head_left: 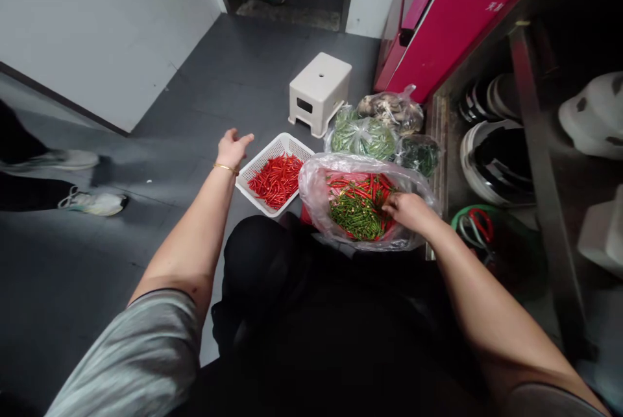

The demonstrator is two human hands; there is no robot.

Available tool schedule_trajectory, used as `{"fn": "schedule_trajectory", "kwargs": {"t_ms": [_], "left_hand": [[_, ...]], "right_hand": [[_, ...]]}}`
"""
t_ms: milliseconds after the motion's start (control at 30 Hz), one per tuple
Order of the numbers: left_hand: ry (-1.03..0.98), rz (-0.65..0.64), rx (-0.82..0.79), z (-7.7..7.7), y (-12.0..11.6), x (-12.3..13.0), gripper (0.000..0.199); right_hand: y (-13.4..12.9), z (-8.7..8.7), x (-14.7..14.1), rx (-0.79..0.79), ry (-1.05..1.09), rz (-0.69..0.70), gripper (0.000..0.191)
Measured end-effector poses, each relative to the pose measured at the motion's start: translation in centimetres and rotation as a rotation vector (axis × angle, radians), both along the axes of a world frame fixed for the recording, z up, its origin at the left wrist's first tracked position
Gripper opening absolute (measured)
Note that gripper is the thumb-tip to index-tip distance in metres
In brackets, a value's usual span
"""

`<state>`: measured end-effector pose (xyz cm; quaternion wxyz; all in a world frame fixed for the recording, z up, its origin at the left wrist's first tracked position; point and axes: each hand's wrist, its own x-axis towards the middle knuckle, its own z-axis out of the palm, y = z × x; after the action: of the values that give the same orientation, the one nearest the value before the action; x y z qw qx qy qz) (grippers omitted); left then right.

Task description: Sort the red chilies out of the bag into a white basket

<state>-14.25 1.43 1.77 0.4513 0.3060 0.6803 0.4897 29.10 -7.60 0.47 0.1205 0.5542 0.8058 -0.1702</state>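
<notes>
My left hand hovers by the left rim of a white perforated plastic basket. Its fingers are apart and nothing shows in them. Loose red chili peppers lie in that basket. To its right, a clear plastic bag stands with its mouth spread, holding red chilies with green stems bunched toward me. My right hand reaches into the bag from the right, fingertips pinched together among the chilies; they seem to grip a chili pepper, though the fingers partly hide it.
Beyond the bag sit knotted bags of green vegetables and brownish produce. A white stool stands behind the basket. Shelving with buckets lines the right, beside a pink cabinet. Another person's shoes are at left, more in the doorway.
</notes>
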Motion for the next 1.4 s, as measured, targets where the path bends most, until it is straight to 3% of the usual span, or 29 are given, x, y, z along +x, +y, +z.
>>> {"fn": "schedule_trajectory", "kwargs": {"t_ms": [67,100,200,267,333,433,567,667,767,867,933,1000,1100,1167,1233,1333,1400], "left_hand": [[0.000,0.056,0.111,2.6,-1.1,1.8,0.047],[-0.055,0.011,0.186,4.0,-1.9,3.2,0.042],[-0.200,-0.259,0.337,7.4,-5.0,8.7,0.029],[-0.250,-0.423,0.300,8.3,-7.0,12.8,0.025],[-0.288,-0.551,0.219,7.7,-8.3,16.5,0.021],[-0.354,-0.633,0.045,4.5,-8.5,20.1,0.018],[-0.295,-0.526,-0.129,0.2,-7.4,21.0,0.019],[-0.259,-0.590,-0.270,-1.3,-7.0,20.5,0.025],[-0.300,-0.732,-0.441,-1.9,-7.4,20.6,0.036],[-0.413,-0.779,-0.517,-2.5,-7.9,21.3,0.040],[-0.492,-0.760,-0.469,-2.8,-8.1,21.6,0.035],[-0.480,-0.756,-0.391,-3.0,-8.3,21.8,0.026],[-0.335,-0.907,-0.262,-2.6,-8.6,21.7,0.015],[-0.304,-1.031,-0.187,-2.2,-9.0,21.6,0.009],[-0.349,-1.067,-0.172,-1.9,-9.3,21.5,0.008],[-0.431,-1.010,-0.173,-1.5,-9.5,21.3,0.012],[-0.378,-1.029,-0.105,-1.3,-9.3,21.2,0.014]], "right_hand": [[0.5,-0.1,0.1,0.003,-0.029,-0.042,0.017],[0.8,-0.2,0.1,0.007,-0.045,-0.069,0.019],[1.5,-0.1,-0.3,-0.002,-0.120,-0.171,0.022],[1.5,0.0,-0.7,-0.015,-0.124,-0.203,0.022],[1.2,-0.1,-1.3,-0.045,-0.116,-0.203,0.020],[0.5,-0.9,-2.3,-0.109,-0.160,-0.195,0.019],[0.3,-1.3,-2.4,-0.097,-0.136,-0.200,0.022],[0.4,0.2,-1.8,-0.058,0.002,-0.222,0.021],[-0.7,2.2,-2.2,-0.002,0.178,-0.236,0.021],[-2.4,2.9,-3.8,0.054,0.347,-0.171,0.017],[-3.0,2.4,-4.8,0.014,0.440,-0.118,0.017],[-2.9,1.7,-5.0,-0.076,0.519,-0.170,0.028],[-1.9,0.7,-4.3,-0.220,0.660,-0.369,0.044],[-1.5,0.3,-4.0,-0.326,0.773,-0.407,0.050],[-1.4,0.1,-4.1,-0.401,0.893,-0.401,0.053],[-1.6,0.2,-4.6,-0.367,1.007,-0.428,0.052],[-1.8,0.6,-5.0,-0.247,0.955,-0.430,0.049]]}}
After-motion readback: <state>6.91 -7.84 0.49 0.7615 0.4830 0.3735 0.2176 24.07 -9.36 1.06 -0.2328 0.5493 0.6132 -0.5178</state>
